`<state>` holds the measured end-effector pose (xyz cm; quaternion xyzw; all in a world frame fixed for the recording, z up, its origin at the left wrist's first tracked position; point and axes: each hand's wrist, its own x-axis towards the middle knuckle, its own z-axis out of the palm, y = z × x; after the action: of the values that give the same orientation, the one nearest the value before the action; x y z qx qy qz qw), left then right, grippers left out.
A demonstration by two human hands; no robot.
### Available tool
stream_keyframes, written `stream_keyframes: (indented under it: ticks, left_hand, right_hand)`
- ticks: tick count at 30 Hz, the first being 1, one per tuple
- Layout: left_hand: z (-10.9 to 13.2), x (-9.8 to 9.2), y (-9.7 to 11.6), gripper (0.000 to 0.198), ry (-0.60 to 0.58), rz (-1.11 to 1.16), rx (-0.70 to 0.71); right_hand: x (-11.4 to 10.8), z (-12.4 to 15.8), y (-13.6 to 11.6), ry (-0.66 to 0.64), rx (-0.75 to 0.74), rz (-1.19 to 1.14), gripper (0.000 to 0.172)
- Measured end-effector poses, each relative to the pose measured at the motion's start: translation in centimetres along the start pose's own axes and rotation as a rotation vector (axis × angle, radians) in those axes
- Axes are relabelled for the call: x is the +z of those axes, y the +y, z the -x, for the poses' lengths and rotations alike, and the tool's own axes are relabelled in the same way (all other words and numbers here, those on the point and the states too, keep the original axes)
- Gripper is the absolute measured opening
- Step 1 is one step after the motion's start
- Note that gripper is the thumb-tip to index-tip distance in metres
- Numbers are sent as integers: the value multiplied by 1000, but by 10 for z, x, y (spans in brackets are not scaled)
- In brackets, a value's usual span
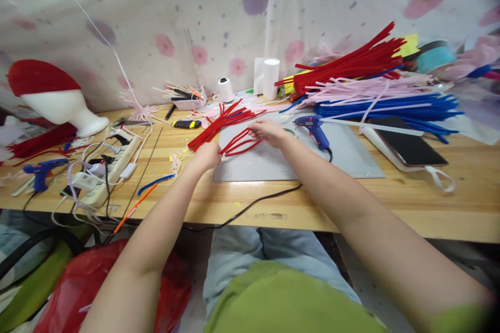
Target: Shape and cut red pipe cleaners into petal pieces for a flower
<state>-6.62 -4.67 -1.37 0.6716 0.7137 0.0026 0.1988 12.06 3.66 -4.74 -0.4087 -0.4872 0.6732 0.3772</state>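
Several bent red pipe cleaners stretch between my two hands, just above the grey cutting mat. My left hand is closed on their near left ends. At their other end, the fingers of my right hand pinch the strands. Behind my left hand lies a loose bundle of red pipe cleaners, reaching onto the mat's far left corner. A blue glue gun rests on the mat to the right of my right hand.
Red, pink and blue pipe cleaner bundles are piled at the back right, by a tablet-like dark device. A power strip, a second glue gun and a white foam head stand left. A black cable crosses the front.
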Motion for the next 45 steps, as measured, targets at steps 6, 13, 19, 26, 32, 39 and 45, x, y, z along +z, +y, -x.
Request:
stream_keyframes:
  ticks: [6,13,19,26,32,39,45]
  left_hand:
    - [5,-6,1,21,142,-351,78]
    - [7,-1,7,30,164,-530,55]
    - [7,1,9,32,177,-576,87]
    - [4,-1,-4,30,214,-558,95]
    - [5,-1,-15,29,237,-621,128]
    - [3,6,-19,28,279,-684,220]
    - [0,9,-23,26,308,-698,263]
  right_hand:
    - [-11,3,1,-131,-24,27,16]
    - [-15,-1,6,-115,2,-55,13]
    - [-14,1,7,-55,60,16,12]
    - [-17,7,7,-228,-106,144,14]
    - [-18,6,6,-243,-154,270,17]
    - [-21,5,8,-251,-166,349,21]
    - [-24,2,10,-232,-27,425,17]
